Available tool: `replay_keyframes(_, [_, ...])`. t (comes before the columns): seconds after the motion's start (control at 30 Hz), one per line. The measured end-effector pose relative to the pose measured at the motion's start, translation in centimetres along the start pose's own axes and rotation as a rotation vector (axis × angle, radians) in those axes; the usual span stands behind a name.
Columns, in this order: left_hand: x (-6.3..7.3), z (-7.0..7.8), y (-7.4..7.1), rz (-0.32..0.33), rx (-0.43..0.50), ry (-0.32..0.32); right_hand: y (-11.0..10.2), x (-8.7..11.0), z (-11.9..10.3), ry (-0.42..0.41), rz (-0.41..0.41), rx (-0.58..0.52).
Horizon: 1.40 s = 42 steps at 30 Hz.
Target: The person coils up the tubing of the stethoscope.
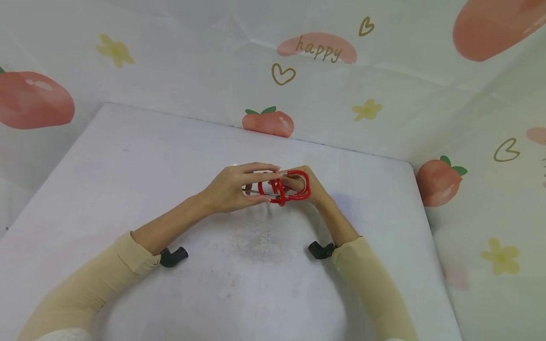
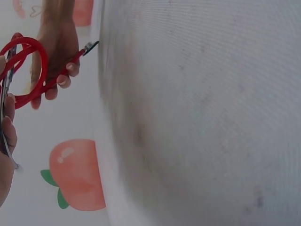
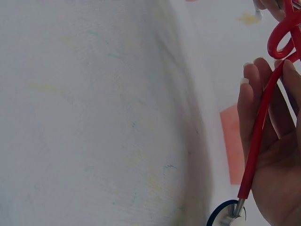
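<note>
A red stethoscope [image 1: 297, 196], its tubing looped into a coil, is held between both hands above the table. The left hand [image 1: 232, 187] grips the coil and the metal ear tubes [image 2: 6, 87] from the left, thumb below and fingers above. On the other side, the right hand [image 1: 314, 184] pinches the tubing between thumb and finger. In the right wrist view a straight length of red tube [image 3: 260, 127] runs across that palm down to the chest piece [image 3: 231, 219], which is cut off by the frame's lower edge.
A white, lightly stained table [image 1: 247, 289] lies under the hands. Behind it hangs a white cloth [image 1: 192, 57] printed with fruit, flowers and hearts. Black curved pieces [image 1: 174, 257] stick out at both sleeve cuffs.
</note>
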<state>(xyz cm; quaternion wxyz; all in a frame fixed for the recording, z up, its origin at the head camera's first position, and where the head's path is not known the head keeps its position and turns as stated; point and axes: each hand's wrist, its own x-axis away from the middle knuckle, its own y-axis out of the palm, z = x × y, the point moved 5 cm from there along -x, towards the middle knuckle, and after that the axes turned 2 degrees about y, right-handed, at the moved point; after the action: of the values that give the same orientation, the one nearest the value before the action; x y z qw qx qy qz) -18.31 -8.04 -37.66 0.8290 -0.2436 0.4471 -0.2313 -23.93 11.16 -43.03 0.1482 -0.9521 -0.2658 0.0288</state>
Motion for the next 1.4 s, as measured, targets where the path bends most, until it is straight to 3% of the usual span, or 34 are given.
replay_keyframes(0.13, [0.1, -0.1, 0.3, -0.026, -0.009, -0.001, 0.3, 0.0, 0.1, -0.037, -0.018, 0.016])
replay_keyframes(0.3, [0.3, -0.3, 0.3, -0.042, -0.01, -0.03, 0.6, 0.0, -0.1, -0.025, -0.015, 0.064])
replay_keyframes(0.47, [0.3, -0.7, -0.7, 0.013, -0.008, -0.072, 1.1, 0.9, -2.0, -0.044, -0.018, 0.171])
replay_keyframes(0.57, [0.4, -1.1, -1.4, 0.052, -0.015, -0.087, 1.4, 1.4, -2.6, -0.007, -0.013, 0.164])
replay_keyframes(0.73, [0.5, -1.8, -2.2, 0.084, -0.034, -0.102, 1.5, 1.7, -1.2, 0.016, -0.004, 0.1])
replay_keyframes(0.9, [0.4, -2.2, -3.1, 0.117, -0.047, -0.117, 1.3, 1.7, 1.3, -0.01, -0.003, 0.183])
replay_keyframes(1.27, [0.8, -3.0, -3.8, 0.136, -0.122, -0.158, 1.5, 2.9, 0.9, -0.118, 0.013, 0.252])
replay_keyframes(1.4, [1.0, -3.2, -4.0, 0.147, -0.129, -0.168, 1.5, 3.3, 0.7, -0.101, 0.034, 0.242])
